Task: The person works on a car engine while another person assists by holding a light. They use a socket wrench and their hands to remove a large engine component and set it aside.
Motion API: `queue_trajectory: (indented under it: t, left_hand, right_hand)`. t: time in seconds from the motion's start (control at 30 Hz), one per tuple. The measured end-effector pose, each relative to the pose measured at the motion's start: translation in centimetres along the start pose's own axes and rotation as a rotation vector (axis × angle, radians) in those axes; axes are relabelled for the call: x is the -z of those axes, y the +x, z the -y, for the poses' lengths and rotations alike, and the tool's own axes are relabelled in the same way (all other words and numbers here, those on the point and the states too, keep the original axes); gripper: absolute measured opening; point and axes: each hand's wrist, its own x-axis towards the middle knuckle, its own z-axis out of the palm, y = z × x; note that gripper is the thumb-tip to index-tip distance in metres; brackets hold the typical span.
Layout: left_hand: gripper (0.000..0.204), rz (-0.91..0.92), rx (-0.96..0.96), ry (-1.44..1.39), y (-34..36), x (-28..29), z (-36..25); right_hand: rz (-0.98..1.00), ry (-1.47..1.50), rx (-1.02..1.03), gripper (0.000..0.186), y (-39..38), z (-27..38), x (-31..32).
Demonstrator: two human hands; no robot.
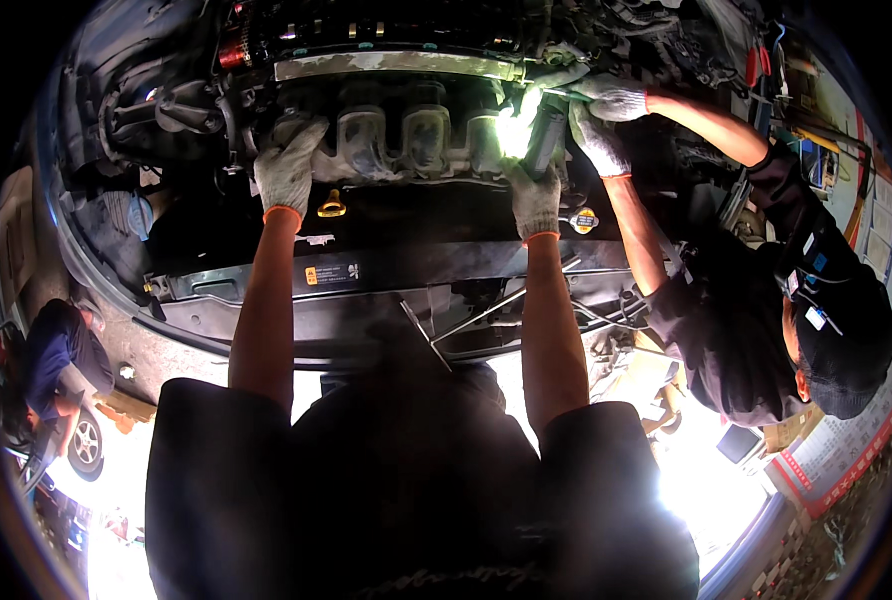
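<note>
I lean over an open engine bay, both hands in pale work gloves with orange cuffs. At the left end of the grey intake manifold (426, 140), my left hand (288, 172) grips the outermost runner, thumb and fingers on either side. My right hand (536, 200) is closed around a dark handheld work light (544, 138) near the manifold's right end. Its glare (516, 130) washes out the parts beside it. Just right of it are a co-worker's two gloved hands (611, 98), one with a thin tool whose tip I cannot make out.
Behind the manifold runs a metal rail (396, 66) below the engine top. A yellow dipstick handle (332, 204) and a radiator cap (584, 220) lie nearer me. The front panel (366, 262) crosses below my forearms. At right leans the co-worker (746, 310); another person (61, 350) crouches far left.
</note>
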Motion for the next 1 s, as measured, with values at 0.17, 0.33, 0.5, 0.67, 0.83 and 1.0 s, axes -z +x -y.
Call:
queue_trajectory:
  t: [0.17,0.33,0.5,0.67,0.83,1.0]
  left_hand:
    - [0.02,0.054,-0.157,0.073,0.1,0.4,0.7]
    - [0.018,0.008,-0.019,0.21,0.1,0.4,0.0]
    - [0.024,0.09,-0.152,0.034,0.4,0.7,0.9]
    - [0.024,0.005,-0.064,0.09,0.4,0.5,0.9]
    - [0.03,-0.062,-0.112,0.109,1.0,0.1,1.5]
    - [0.02,0.031,-0.106,0.02,0.6,0.3,1.0]
  right_hand:
    - [0.004,0.545,-0.134,0.02,0.2,-2.3,1.1]
    - [0.048,-0.02,0.138,0.022,-0.4,-0.6,0.4]
    - [0.012,0.194,0.071,0.032,-0.3,0.0,-0.6]
    - [-0.068,-0.24,0.18,0.03,0.9,-2.3,0.5]
    - [-0.067,-0.002,0.085,0.029,0.9,-2.2,0.0]
    - [0.006,0.147,0.011,0.025,-0.4,0.1,-0.5]
